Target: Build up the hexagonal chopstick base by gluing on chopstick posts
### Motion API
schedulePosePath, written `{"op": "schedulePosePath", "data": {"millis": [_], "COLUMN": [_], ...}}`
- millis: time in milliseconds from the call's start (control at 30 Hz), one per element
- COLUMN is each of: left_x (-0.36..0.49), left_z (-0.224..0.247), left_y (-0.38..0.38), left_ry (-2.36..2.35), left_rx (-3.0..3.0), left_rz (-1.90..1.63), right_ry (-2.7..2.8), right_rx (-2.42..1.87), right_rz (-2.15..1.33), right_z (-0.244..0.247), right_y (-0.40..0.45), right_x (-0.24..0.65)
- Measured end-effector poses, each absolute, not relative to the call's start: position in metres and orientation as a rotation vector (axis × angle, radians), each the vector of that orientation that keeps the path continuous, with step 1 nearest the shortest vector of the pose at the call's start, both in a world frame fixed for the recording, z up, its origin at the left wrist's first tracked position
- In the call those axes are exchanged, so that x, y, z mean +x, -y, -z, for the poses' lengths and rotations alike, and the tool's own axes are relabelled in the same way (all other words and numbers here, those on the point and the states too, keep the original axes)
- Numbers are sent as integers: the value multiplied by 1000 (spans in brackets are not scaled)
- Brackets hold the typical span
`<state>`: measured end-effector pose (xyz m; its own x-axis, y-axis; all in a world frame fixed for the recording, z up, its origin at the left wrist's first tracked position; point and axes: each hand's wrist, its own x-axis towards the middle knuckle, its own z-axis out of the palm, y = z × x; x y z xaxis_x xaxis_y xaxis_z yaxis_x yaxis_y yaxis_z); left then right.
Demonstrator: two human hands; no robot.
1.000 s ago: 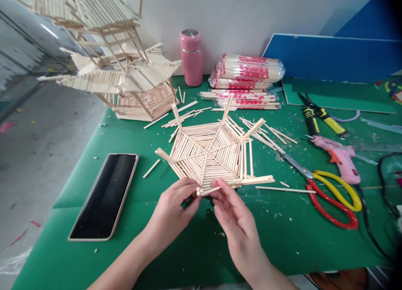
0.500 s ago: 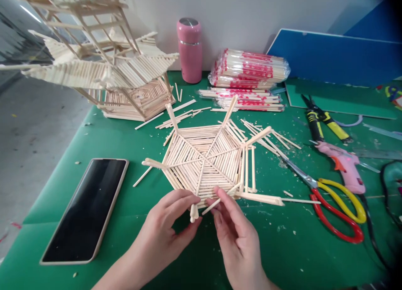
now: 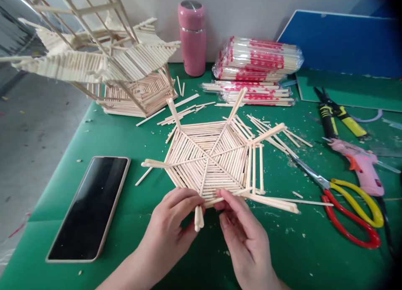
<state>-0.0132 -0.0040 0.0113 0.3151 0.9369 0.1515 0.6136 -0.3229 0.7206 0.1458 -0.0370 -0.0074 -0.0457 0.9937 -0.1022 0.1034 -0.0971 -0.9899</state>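
A hexagonal base made of wooden sticks (image 3: pixel 188 150) lies flat, with paired-stick posts rising from its corners. At its near edge, my right hand (image 3: pixel 246 235) pinches a thin wooden stick (image 3: pixel 211 202) between thumb and fingers. This stick lies along the near edge, between the front post (image 3: pixel 199 219) and the right corner post (image 3: pixel 273 202). My left hand (image 3: pixel 171 223) is closed around the foot of the front post, its fingertips at the stick's left end. Parts of both hands' grip are hidden. A small frame of sticks (image 3: pixel 261 168) stands at the base's right side.
A tiered stick pavilion (image 3: pixel 125 64) stands back left, a phone (image 3: pixel 89 208) at left. Behind are a pink flask (image 3: pixel 192 39) and wrapped chopsticks (image 3: pixel 260 57). Scissors (image 3: pixel 348 210), a pink glue gun (image 3: pixel 358 160) and pliers (image 3: pixel 341 112) lie right. Loose sticks (image 3: pixel 270 133) litter the green table (image 3: pixel 141 239).
The thin stick has swung from slanting outward to lying along the base's near edge. My left fingertips now meet its left end. The view has shifted slightly.
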Motion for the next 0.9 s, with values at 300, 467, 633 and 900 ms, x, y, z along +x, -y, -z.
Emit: {"op": "schedulePosePath", "data": {"millis": [300,467,633,900], "left_x": [-11,-13,-13,-13], "left_z": [-6,-5,-4,-4], "left_y": [6,7,7,6], "left_ry": [-1441,-1454,-1432,-1419], "left_rx": [2074,2087,2096,2112], "left_rz": [-834,-831,-841,-827], "right_ry": [1167,1109,1106,1193], "right_rx": [-1242,-1193,-1197,-1221], "right_rz": [-1308,-1333,-1291,-1229], "right_z": [5,5,8,13], "right_y": [38,40,40,40], "right_x": [145,143,141,141]}}
